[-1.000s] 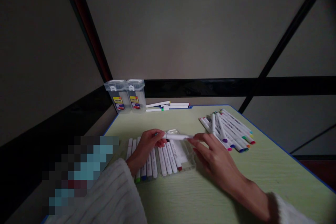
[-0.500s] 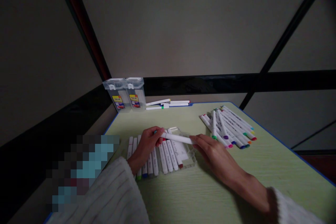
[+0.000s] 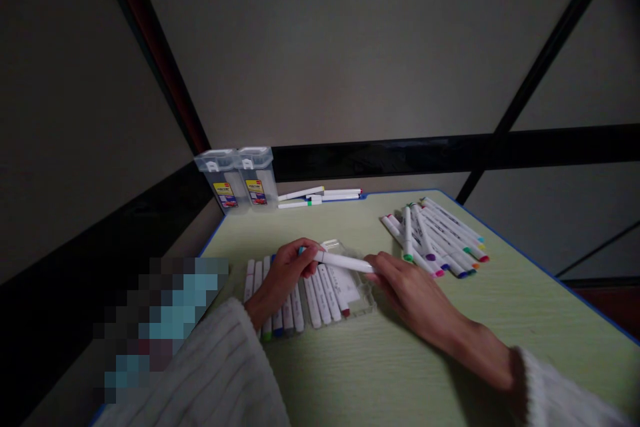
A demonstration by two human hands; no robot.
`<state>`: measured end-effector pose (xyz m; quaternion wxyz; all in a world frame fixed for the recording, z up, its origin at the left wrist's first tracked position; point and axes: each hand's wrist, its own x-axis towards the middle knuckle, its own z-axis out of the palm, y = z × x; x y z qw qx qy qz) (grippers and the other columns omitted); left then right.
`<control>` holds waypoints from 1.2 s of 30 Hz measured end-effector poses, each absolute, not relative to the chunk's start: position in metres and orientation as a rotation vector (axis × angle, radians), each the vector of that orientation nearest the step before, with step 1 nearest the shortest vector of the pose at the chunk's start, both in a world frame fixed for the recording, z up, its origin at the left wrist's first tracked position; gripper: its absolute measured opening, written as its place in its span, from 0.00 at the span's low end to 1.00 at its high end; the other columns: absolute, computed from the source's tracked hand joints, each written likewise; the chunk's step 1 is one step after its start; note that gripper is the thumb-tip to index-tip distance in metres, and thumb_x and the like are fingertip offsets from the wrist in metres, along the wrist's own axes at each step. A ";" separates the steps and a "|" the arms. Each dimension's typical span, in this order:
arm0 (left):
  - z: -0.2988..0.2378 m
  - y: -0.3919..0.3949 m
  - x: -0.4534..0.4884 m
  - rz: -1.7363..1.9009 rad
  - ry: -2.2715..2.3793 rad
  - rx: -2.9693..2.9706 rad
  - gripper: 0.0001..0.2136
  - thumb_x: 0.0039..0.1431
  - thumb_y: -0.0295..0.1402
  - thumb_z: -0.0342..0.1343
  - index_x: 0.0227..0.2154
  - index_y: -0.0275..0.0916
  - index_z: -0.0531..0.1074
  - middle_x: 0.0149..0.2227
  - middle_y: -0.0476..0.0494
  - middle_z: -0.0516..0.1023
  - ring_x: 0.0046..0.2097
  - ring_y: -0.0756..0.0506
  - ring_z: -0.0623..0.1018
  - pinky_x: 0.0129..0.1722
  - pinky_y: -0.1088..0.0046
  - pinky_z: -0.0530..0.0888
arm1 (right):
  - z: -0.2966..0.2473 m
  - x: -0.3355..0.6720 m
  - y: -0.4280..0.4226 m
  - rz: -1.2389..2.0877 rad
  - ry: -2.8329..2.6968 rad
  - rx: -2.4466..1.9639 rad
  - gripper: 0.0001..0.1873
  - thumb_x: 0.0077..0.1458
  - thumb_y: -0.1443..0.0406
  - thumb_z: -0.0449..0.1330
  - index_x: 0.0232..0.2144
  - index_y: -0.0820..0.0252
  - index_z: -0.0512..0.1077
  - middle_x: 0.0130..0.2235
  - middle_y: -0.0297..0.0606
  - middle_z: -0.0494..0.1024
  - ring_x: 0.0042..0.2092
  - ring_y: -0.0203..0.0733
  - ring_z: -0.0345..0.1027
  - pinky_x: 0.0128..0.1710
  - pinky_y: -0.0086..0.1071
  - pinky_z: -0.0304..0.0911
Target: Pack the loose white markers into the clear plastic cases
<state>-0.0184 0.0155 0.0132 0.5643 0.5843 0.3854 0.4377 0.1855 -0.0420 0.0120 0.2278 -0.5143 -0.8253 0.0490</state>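
A white marker (image 3: 345, 261) is held level between both hands above a clear plastic case (image 3: 367, 307). My left hand (image 3: 290, 267) pinches its left end, where a bit of light blue shows at the tip. Around the right end, the fingers of my right hand (image 3: 405, 287) are closed. Beneath the hands, several white markers (image 3: 316, 303) lie side by side in a row in the case, partly covered by my left hand and wrist. The right part of the case holds a printed white sheet (image 3: 346, 283).
On the right of the table (image 3: 340, 373) lies a loose pile of markers (image 3: 440, 237) with coloured ends. Two clear lidded boxes (image 3: 259, 180) with yellow labels stand at the back left. Beside them lie a few more markers (image 3: 320, 197). A wall (image 3: 350, 67) rises behind.
Both hands keep hold of the marker, which has shifted very slightly to the right. The view has tilted a little. The other markers and the boxes lie as before.
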 end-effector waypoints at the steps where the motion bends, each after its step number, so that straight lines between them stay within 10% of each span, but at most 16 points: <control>1: 0.013 0.015 -0.019 1.029 0.914 1.369 0.14 0.45 0.43 0.55 0.24 0.34 0.68 0.15 0.55 0.62 0.19 0.55 0.59 0.20 0.79 0.54 | 0.012 0.186 -0.042 0.138 -2.269 -1.394 0.17 0.61 0.62 0.40 0.37 0.64 0.65 0.29 0.40 0.69 0.29 0.39 0.64 0.28 0.32 0.59; 36: 0.005 0.024 -0.026 1.109 1.051 1.383 0.18 0.51 0.45 0.50 0.16 0.37 0.61 0.11 0.57 0.56 0.15 0.56 0.53 0.16 0.79 0.50 | 0.011 0.177 -0.047 0.130 -2.359 -1.379 0.16 0.57 0.71 0.43 0.47 0.65 0.62 0.34 0.42 0.71 0.32 0.41 0.67 0.31 0.33 0.61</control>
